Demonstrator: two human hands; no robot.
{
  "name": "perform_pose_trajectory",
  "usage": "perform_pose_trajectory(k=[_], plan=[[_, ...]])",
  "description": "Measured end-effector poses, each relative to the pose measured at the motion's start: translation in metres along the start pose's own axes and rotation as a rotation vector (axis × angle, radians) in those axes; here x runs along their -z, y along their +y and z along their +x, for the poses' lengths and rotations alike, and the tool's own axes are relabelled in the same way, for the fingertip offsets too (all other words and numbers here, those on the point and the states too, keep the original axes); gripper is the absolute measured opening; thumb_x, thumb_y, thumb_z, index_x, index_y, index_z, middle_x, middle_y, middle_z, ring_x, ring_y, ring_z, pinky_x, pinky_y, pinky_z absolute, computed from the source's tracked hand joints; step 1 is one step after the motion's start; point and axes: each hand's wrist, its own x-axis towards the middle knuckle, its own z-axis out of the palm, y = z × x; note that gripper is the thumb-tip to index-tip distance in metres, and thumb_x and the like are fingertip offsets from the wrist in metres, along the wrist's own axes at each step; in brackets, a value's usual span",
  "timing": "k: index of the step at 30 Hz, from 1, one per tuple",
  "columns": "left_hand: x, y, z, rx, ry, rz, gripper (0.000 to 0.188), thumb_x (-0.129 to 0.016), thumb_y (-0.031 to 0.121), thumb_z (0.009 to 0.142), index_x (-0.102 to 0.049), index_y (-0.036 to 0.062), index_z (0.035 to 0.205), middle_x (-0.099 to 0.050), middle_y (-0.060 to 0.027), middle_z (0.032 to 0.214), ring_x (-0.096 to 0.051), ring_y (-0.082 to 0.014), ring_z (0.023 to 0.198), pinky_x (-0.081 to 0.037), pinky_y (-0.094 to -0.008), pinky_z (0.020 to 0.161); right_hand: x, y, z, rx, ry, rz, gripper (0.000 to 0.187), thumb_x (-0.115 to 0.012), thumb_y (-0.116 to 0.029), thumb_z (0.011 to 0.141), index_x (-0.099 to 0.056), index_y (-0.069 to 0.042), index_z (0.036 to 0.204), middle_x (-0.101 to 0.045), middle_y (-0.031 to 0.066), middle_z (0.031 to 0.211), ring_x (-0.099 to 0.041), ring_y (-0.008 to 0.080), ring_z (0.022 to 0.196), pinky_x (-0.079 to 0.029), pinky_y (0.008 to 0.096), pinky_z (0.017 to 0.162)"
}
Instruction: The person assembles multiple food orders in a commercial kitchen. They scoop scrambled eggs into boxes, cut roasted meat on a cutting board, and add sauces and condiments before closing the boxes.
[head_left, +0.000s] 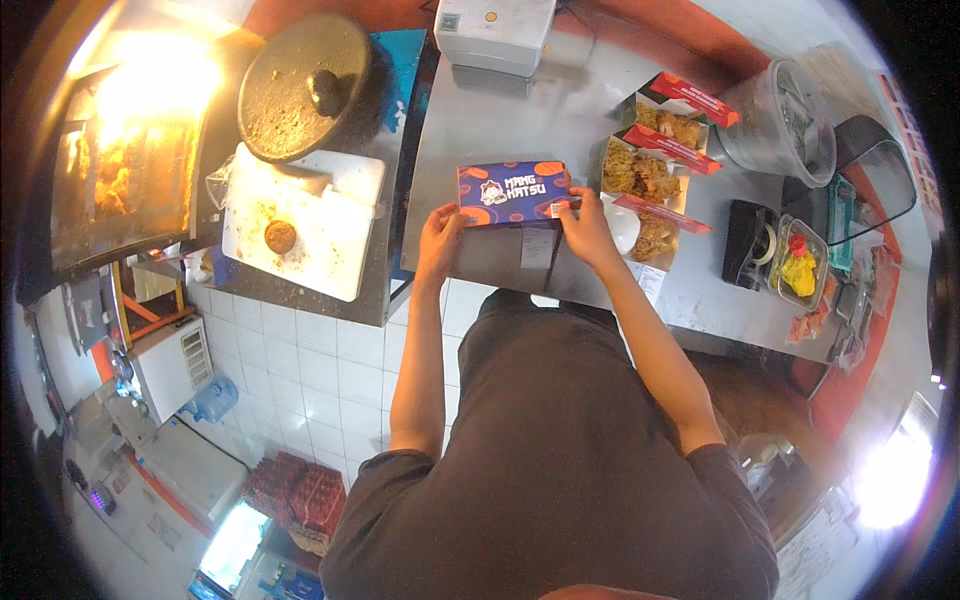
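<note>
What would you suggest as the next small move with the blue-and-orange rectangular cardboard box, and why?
I would probably press down the near edge of the blue-and-orange box, since its top looks closed and the left hand and right hand hold its near corners.

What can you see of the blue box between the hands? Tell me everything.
The blue box is a flat, rectangular carton, apparently card, with orange round motifs, white lettering and a white cartoon figure. A small white label sits by its near right corner. It looks closed, its printed face up and long side crosswise, over the metal counter; whether it rests there is unclear. The left hand grips its near left corner, the right hand its near right.
</note>
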Motion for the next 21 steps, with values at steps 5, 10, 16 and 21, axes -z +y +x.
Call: perform_pose_trajectory(k=[5, 10, 16, 21], plan=[[0.007, -0.036, 0.025, -0.315, -0.063, 0.489, 0.049, -0.07, 0.026, 0.1, -0.059, 0.0007, 0.141, -0.072, -0.0142, 0.117, -0.072, -0.0184, 0.093, -0.06, -0.0318, 0.073, -0.005, -0.011, 0.005, -0.041, -0.198, -0.163, 0.053, -0.059, -0.02, 0.102, -0.042, 0.004, 0.145, -0.059, 0.0345, 0.13, -0.057, 0.0505, 0.123, -0.046, 0.0542, 0.106], [0.0, -0.034, 0.035, -0.306, -0.097, 0.521, 0.052, -0.069, 0.022, 0.099, -0.057, -0.001, 0.144, -0.073, -0.0173, 0.118, -0.073, -0.0219, 0.096, -0.062, -0.0364, 0.078, -0.018, -0.01, 0.009, 0.034, -0.127, -0.137, 0.055, -0.058, -0.016, 0.1, -0.04, 0.008, 0.146, -0.064, 0.0327, 0.124, -0.062, 0.0459, 0.118, -0.046, 0.0505, 0.107], [-0.018, 0.017, 0.031, 0.129, 0.028, 0.023, 0.054, -0.077, 0.026, 0.093, -0.061, -0.0018, 0.137, -0.074, -0.0126, 0.112, -0.072, -0.0211, 0.095, -0.057, -0.0342, 0.085, -0.016, -0.004, 0.03, 0.019, -0.175, 0.142, 0.051, -0.065, -0.022, 0.1, -0.045, 0.001, 0.141, -0.068, 0.0243, 0.126, -0.068, 0.0339, 0.113, -0.052, 0.0448, 0.099], [-0.023, 0.059, -0.003, 0.099, -0.059, 0.046, 0.071, -0.083, 0.04, 0.092, -0.055, -0.0034, 0.14, -0.068, -0.0102, 0.125, -0.067, -0.0181, 0.108, -0.054, -0.0319, 0.093, 0.001, -0.027, 0.022, 0.128, -0.195, 0.312, 0.047, -0.067, -0.019, 0.103, -0.045, -0.005, 0.142, -0.066, 0.013, 0.118, -0.066, 0.0188, 0.103, -0.053, 0.0365, 0.093]])
